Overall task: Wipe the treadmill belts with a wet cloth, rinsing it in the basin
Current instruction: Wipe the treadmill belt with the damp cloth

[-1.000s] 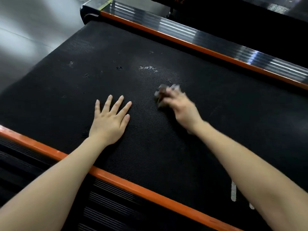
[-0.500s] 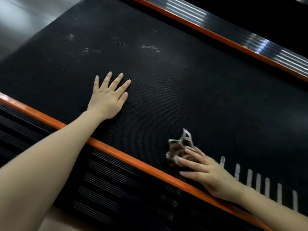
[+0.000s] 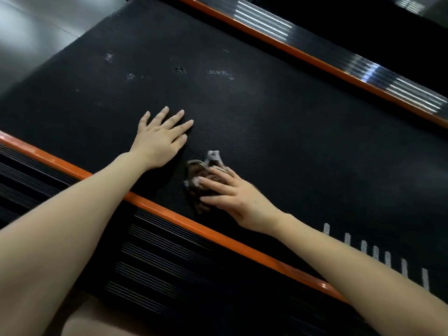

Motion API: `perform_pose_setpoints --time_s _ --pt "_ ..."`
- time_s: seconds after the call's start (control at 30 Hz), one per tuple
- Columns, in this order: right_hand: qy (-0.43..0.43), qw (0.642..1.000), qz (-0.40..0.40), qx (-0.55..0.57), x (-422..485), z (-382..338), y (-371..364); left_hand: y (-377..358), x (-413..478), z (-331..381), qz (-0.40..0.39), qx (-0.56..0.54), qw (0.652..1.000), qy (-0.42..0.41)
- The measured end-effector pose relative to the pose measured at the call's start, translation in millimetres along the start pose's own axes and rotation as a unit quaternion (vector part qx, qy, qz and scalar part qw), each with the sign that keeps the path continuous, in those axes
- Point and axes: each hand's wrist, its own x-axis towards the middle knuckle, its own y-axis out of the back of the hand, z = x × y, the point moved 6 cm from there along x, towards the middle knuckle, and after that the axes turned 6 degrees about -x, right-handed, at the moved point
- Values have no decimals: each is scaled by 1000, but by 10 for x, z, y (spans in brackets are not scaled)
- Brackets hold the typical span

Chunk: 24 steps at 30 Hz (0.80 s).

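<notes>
The black textured treadmill belt (image 3: 278, 122) fills most of the view, with pale specks of dirt near its far left part. My left hand (image 3: 160, 138) lies flat on the belt, fingers spread and straight. Just right of it, my right hand (image 3: 234, 198) presses a crumpled brown and grey cloth (image 3: 202, 175) onto the belt with straight fingers, close to the near orange edge strip. The cloth sticks out beyond my fingertips. No basin is in view.
An orange strip (image 3: 184, 220) borders the belt's near side, with a black ribbed side rail (image 3: 169, 258) below it. A second orange strip and a shiny ribbed rail (image 3: 363, 66) run along the far side. White stripe marks (image 3: 375, 253) sit on the belt at right. Grey floor (image 3: 29, 27) lies at top left.
My right hand has swept the cloth from the belt's middle back to the near edge, then slid it left toward my left hand. The left hand has stayed flat on the belt.
</notes>
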Motion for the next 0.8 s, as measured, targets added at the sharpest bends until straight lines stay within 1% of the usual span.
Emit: perform_pose_setpoints --time_s 0.07,0.13,0.2,0.27,0.3,0.43,0.6,0.67,0.8 --pt "-37 999 -6 -3 -314 139 48 59 2 -144 -22 33 999 -38" --pt "-111 994 13 0 -476 348 137 102 1 -347 -32 68 996 -53" --pt "-198 978 63 -1 -428 516 202 112 -12 -488 -37 86 994 -59" --pt "-282 952 117 -18 -326 594 225 104 -46 -514 -27 75 994 -70" --pt "-310 940 136 -32 -292 606 224 110 -54 -504 -20 68 995 -76" --pt "-374 912 156 -62 -307 581 191 101 -75 -470 1 66 993 -99" --pt "-493 847 189 -63 -265 498 174 69 -62 -459 15 67 990 -119" --pt "-506 839 188 -68 -252 483 187 64 -62 -464 20 65 990 -123" --pt "-517 834 175 -77 -233 453 225 58 -73 -459 28 55 989 -134"
